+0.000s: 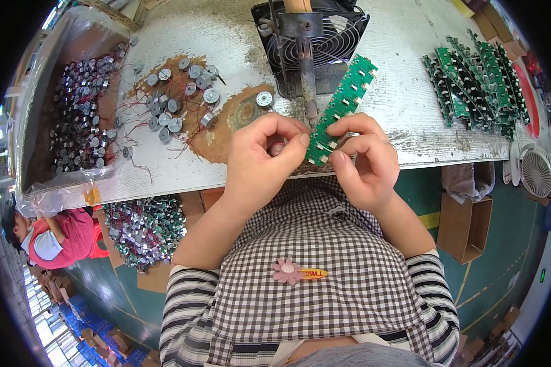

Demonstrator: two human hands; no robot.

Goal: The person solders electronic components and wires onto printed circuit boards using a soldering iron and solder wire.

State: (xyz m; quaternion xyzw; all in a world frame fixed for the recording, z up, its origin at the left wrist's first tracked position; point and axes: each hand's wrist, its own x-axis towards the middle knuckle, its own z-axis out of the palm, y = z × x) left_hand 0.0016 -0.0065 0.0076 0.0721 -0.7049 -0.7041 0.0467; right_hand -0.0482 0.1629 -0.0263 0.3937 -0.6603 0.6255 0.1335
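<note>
A long green circuit board strip (343, 98) with small pale connectors slants up and away in front of me, its near end between my hands. My right hand (368, 156) grips its right edge, thumb and fingers curled against it. At its left edge, the fingers of my left hand (264, 153) are pinched together, thumb touching or nearly touching the board; what lies between them is hidden. Just beyond the left fingertips stands an upright soldering iron (306, 67), its tip pointing down beside the board. Small round silver motors (174, 106) with thin red wires lie loose to the left.
A black fan (343, 38) stands behind the iron. A plastic-lined box of motors (27, 131) is at left, stacked circuit boards (480, 85) at right. Below the table are a pile of wired parts (147, 232) and a carton (465, 229). Another person (67, 238) sits at far left.
</note>
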